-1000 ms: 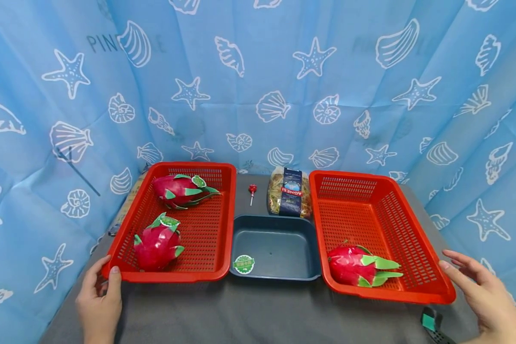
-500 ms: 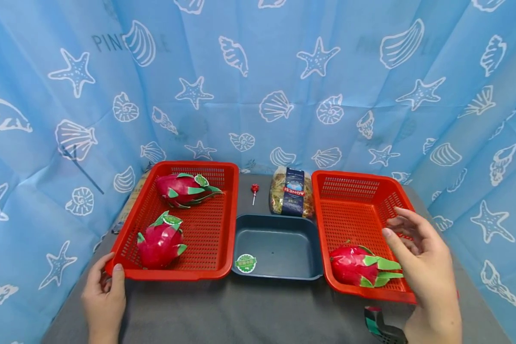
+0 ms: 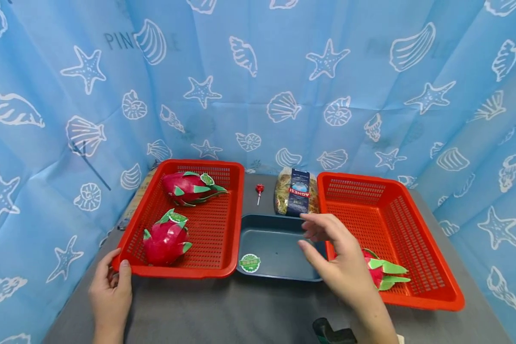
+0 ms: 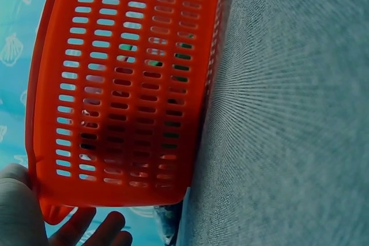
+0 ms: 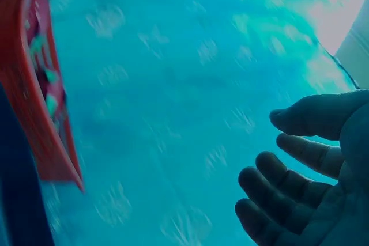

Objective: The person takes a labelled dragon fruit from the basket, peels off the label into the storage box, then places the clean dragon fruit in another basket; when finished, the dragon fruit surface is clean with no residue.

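My left hand (image 3: 112, 291) grips the near left corner of the left red basket (image 3: 189, 273), thumb on the rim. In the left wrist view the thumb is at the rim and fingertips show past the corner of the basket (image 4: 127, 194). Two dragon fruits, one near (image 3: 165, 243) and one far (image 3: 189, 186), lie inside. My right hand (image 3: 337, 253) is in the air, fingers loosely bent and holding nothing, overlapping the dark tray (image 3: 279, 241) and the right red basket (image 3: 430, 302). Behind that arm, a third dragon fruit (image 3: 376, 274) is partly hidden.
Behind the tray stands a bag of pasta (image 3: 298, 191), and a red lollipop (image 3: 260, 188) lies to its left. A package (image 3: 133, 205) is partly hidden beside the left basket. A blue curtain (image 3: 258, 71) with shell prints hangs around the grey table (image 3: 223, 310).
My right hand has swung left from the right basket's outer side, across that basket, to the tray. The left hand keeps its grip on the left basket's corner. The view has shifted slightly.
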`<state>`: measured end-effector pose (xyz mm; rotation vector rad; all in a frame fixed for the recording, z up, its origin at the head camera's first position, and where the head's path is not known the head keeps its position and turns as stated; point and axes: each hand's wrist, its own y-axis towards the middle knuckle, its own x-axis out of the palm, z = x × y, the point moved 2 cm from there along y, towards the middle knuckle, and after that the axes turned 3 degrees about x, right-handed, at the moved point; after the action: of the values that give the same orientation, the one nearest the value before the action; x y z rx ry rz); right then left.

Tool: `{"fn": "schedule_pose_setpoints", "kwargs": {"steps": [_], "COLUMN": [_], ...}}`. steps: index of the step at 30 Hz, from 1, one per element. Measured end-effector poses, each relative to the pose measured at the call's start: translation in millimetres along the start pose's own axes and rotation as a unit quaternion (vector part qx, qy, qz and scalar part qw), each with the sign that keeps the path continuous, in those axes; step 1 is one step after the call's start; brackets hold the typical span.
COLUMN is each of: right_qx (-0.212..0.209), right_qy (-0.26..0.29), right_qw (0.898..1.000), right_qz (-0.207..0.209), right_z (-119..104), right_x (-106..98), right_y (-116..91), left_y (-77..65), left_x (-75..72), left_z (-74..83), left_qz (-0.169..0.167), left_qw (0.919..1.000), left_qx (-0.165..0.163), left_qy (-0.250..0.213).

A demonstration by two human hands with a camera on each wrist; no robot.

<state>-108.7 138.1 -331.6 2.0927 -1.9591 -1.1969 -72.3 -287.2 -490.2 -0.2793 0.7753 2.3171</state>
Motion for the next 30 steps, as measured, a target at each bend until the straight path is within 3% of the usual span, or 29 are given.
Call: {"fn": "schedule_pose_setpoints", "kwargs": {"steps": [9, 17, 22, 26, 30], "right_qx": [-0.078, -0.105, -0.090, -0.096, -0.127], "right_qy": [0.033, -0.090, -0.190, -0.260, -0.296], "right_qw": [0.986, 0.956, 0.933, 0.912, 0.904], "right_qz": [-0.146, -0.260, -0.292, -0.302, -0.281], "right_z": [-24, -24, -21, -22, -23], "right_x": [92, 180, 227, 253, 268], "right_y": [34, 60, 65, 67, 68], "left_y": [1.3, 0.7, -1.1, -0.2, 1.0], "left_x": [-0.5, 0.0, 0.6, 1.0, 1.0], "left_z": [-2.2, -3.8, -3.7, -4.4, -4.1], "left_qz": [-0.004, -0.002, -0.007, -0.007, -0.005], "left_qw": [0.9999, 0.9993, 0.9996, 0.9994, 0.9987], "left_qx": [0.003, 0.017, 0.008, 0.006, 0.006], "left_qy": [-0.014, -0.034, -0.026, -0.033, -0.051]}}
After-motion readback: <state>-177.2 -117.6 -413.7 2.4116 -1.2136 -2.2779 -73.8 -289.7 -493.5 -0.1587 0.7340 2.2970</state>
